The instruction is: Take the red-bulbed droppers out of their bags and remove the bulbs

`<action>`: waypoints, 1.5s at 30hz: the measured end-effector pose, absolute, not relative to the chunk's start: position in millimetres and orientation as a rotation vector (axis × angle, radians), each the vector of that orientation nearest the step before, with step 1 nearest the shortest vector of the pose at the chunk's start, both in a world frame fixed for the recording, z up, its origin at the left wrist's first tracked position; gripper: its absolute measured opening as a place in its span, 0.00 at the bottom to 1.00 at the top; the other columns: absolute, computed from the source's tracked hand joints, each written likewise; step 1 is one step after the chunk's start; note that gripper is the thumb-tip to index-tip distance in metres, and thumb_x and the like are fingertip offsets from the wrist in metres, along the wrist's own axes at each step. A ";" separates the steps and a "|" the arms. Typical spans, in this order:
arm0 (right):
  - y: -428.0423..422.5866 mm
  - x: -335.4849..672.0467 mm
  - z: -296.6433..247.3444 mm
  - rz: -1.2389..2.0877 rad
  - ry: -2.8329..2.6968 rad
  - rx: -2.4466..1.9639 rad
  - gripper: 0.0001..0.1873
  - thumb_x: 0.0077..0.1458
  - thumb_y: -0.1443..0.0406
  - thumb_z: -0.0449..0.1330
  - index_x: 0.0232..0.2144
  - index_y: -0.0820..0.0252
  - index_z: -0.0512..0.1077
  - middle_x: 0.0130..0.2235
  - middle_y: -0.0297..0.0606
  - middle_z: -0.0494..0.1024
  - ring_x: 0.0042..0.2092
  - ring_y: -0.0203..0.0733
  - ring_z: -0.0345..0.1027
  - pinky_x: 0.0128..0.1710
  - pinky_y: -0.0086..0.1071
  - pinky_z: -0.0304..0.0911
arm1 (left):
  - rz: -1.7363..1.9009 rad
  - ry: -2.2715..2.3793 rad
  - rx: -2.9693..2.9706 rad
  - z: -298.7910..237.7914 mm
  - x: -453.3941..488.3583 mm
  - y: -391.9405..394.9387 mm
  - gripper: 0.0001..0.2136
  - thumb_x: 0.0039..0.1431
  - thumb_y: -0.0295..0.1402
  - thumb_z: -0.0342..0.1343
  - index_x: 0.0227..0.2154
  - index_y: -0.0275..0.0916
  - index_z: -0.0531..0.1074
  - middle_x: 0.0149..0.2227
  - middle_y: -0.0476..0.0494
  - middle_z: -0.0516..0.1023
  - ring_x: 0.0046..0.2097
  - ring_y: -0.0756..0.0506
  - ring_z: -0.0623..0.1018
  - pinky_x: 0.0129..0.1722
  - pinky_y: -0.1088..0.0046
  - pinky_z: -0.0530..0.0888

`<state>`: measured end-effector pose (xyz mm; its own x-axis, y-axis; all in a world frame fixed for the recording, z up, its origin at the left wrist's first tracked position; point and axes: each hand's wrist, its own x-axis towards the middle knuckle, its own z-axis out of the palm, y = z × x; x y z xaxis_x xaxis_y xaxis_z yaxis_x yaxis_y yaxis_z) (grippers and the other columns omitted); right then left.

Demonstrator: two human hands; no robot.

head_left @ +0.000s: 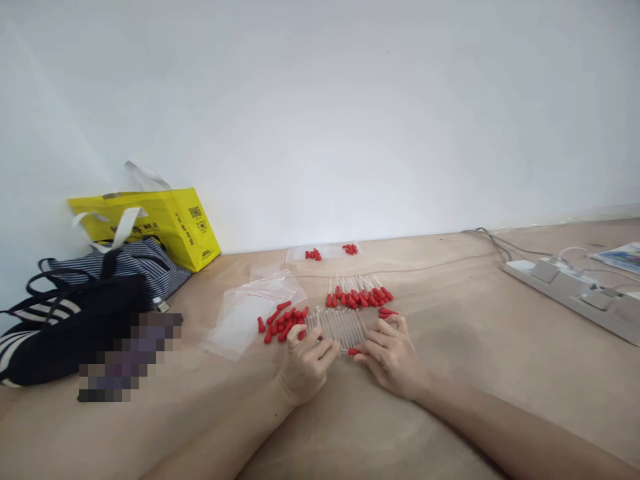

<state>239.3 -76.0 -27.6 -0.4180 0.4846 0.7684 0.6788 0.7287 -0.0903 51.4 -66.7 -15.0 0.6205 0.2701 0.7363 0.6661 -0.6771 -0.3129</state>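
My left hand point(309, 363) is closed in a pinch on a thin glass dropper tube point(343, 351), most of it hidden by the fingers. My right hand point(393, 357) pinches a red rubber bulb point(353, 351) at the tube's right end; whether the two are joined I cannot tell. Just beyond the hands lies a row of clear glass tubes point(337, 327). Behind that row are several droppers point(357, 297) with red bulbs on their near ends. Loose red bulbs point(284, 325) are heaped beside my left hand, and a few more point(387, 312) lie above my right hand.
Clear zip bags point(237, 317) lie left of the bulb heap. Another clear bag point(330, 251) with red bulbs on it or in it lies near the wall. A yellow bag point(197, 233), a striped bag point(155, 260) and a black bag point(100, 313) stand left. A power strip point(565, 287) sits right.
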 end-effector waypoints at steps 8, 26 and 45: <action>-72.5 253.3 -30.6 -0.209 -1.964 -1.016 0.12 0.54 0.64 0.52 0.22 0.58 0.70 0.23 0.32 0.70 0.31 0.35 0.58 0.38 0.36 0.43 | -1.022 -0.917 -2.309 -12.0 38.9 -63.2 0.11 0.58 0.28 0.45 0.23 0.38 0.68 0.21 0.52 0.73 0.29 0.49 0.70 0.38 0.65 0.57; -44.9 287.8 -26.6 -0.151 -2.085 -1.457 0.06 0.49 0.63 0.54 0.28 0.53 0.72 0.31 0.34 0.76 0.35 0.39 0.62 0.37 0.37 0.42 | -0.631 -2.282 -2.627 35.4 60.7 -14.2 0.17 0.49 0.29 0.51 0.45 0.35 0.64 0.26 0.49 0.78 0.29 0.49 0.76 0.27 0.77 0.67; -41.5 290.8 -26.0 -0.177 -1.990 -1.453 0.06 0.50 0.61 0.55 0.28 0.51 0.72 0.31 0.32 0.75 0.34 0.38 0.63 0.35 0.35 0.44 | -0.518 -1.516 -2.762 26.7 93.6 6.9 0.07 0.48 0.31 0.54 0.32 0.39 0.71 0.32 0.46 0.72 0.36 0.45 0.72 0.35 0.70 0.67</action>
